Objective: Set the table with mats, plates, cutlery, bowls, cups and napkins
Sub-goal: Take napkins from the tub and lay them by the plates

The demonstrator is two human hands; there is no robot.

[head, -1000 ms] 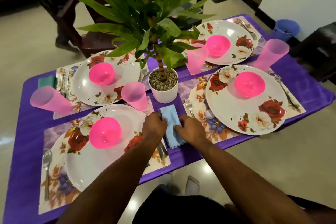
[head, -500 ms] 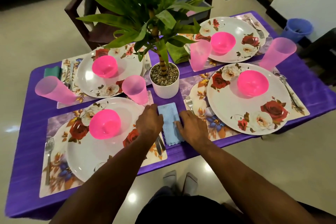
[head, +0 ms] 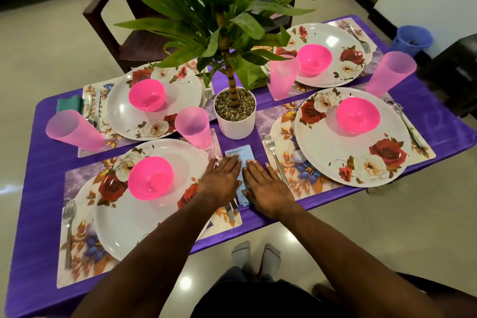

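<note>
A folded light-blue napkin (head: pixel 242 155) lies on the purple table (head: pixel 38 168) between the two near place settings. My left hand (head: pixel 222 178) and my right hand (head: pixel 265 187) lie flat on it side by side, fingers straight, covering most of it. Left of them a floral plate (head: pixel 144 212) with a pink bowl (head: pixel 151 178) sits on a floral mat (head: pixel 77 261) with a fork (head: pixel 68 230). The near right plate (head: pixel 356 152) also carries a pink bowl (head: pixel 358 116), with a fork (head: pixel 275 157) beside it. A pink cup (head: pixel 193 126) stands just beyond my left hand.
A potted plant (head: pixel 235 113) stands mid-table, right behind the napkin. Two far settings have plates, bowls and pink cups (head: pixel 73 130) (head: pixel 284 76) (head: pixel 389 72). A green napkin (head: pixel 69 104) lies at far left. A dark chair (head: pixel 124 41) and a blue bucket (head: pixel 411 40) stand beyond.
Both hands went from curled and pinching the blue napkin's sides to lying flat on top of it. The napkin now lies straighter on the table.
</note>
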